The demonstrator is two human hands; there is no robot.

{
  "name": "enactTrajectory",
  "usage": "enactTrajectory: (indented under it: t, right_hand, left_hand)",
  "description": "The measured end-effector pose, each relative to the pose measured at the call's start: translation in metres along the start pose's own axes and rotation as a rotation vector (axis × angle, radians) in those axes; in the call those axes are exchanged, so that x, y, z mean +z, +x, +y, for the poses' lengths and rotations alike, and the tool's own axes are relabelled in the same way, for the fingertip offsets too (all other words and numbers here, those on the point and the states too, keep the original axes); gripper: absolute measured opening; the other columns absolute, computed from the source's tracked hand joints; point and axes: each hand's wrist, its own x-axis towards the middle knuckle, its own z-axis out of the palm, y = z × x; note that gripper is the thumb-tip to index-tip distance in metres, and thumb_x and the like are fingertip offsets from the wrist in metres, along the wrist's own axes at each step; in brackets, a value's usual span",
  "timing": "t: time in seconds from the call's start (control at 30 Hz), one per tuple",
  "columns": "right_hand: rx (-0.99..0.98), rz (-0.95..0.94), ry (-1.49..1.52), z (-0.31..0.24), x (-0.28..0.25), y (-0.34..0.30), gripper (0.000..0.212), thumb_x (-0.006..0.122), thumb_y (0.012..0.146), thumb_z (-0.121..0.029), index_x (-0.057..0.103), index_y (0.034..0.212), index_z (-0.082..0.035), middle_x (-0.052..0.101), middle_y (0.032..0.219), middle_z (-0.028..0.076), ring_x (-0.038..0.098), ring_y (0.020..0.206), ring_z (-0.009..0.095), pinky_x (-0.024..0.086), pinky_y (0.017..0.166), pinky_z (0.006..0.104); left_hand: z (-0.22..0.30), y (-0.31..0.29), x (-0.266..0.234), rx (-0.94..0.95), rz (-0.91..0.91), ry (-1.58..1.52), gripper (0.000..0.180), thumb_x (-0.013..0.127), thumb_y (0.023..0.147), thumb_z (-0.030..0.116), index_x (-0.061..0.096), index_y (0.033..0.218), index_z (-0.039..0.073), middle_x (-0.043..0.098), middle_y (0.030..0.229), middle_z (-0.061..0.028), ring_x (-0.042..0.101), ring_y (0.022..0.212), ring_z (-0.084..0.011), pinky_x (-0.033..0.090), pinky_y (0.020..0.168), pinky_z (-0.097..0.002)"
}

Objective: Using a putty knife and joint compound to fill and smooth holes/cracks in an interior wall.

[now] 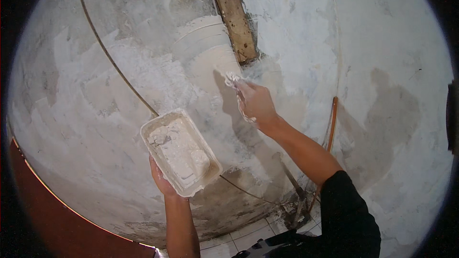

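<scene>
My left hand [162,177] grips a white rectangular tub [145,135] from below and the side. Inside the tub lies wet off-white plaster [177,145], with a rounded lump near one end. Up against the wall, my right hand [258,105] is closed, its fingers smeared with the same white paste. What it holds is coated in plaster [233,79] and I cannot make it out. A fresh smooth plaster patch [210,62] spreads just left of that hand, beside a brown wooden board [235,21] set in the wall.
Patchy grey and white wall [95,129] fills most of the view. A thin cable [103,45] runs down it at the left. An orange-brown stick [333,122] leans at the right. Dark tools [297,205] stand by the tiled floor [251,233]. A reddish-brown surface [52,210] borders the lower left.
</scene>
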Motion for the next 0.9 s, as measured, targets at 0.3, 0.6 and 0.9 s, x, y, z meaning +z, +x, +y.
enactTrajectory:
  t: [0.3,0.6,0.9]
  right_hand:
    - [0.255,0.193,0.062,-0.046,0.100,0.039,0.038,0.053,0.083,0.001,0.060,0.120,-0.009,0.062,0.078,0.007,0.060,0.063,0.016,0.049,0.056,0.0313]
    - [-0.012,0.014,0.167,-0.166,0.148,0.042,0.034,0.060,0.077,0.001,0.066,0.110,-0.002,0.067,0.084,0.013,0.063,0.066,0.022,0.050,0.062,0.0326]
    - [0.225,0.568,-0.150,-0.204,0.108,0.131,0.032,0.056,0.085,-0.002,0.061,0.116,0.002,0.064,0.078,0.019,0.063,0.062,0.025,0.048,0.057,0.0342]
  left_hand:
    - [0.098,0.012,-0.028,0.019,0.060,0.031,0.048,0.033,0.102,0.038,0.047,0.133,0.005,0.056,0.127,-0.0112,0.058,0.112,-0.0255,0.051,0.094,-0.0398]
    - [0.199,0.014,-0.049,0.117,-0.004,0.071,0.047,0.033,0.102,0.038,0.047,0.133,0.006,0.056,0.126,-0.0107,0.058,0.111,-0.0252,0.049,0.096,-0.0384]
    - [0.286,-0.006,-0.059,0.009,0.049,0.003,0.047,0.034,0.102,0.039,0.047,0.134,0.007,0.054,0.129,-0.0098,0.055,0.114,-0.0253,0.046,0.097,-0.0391]
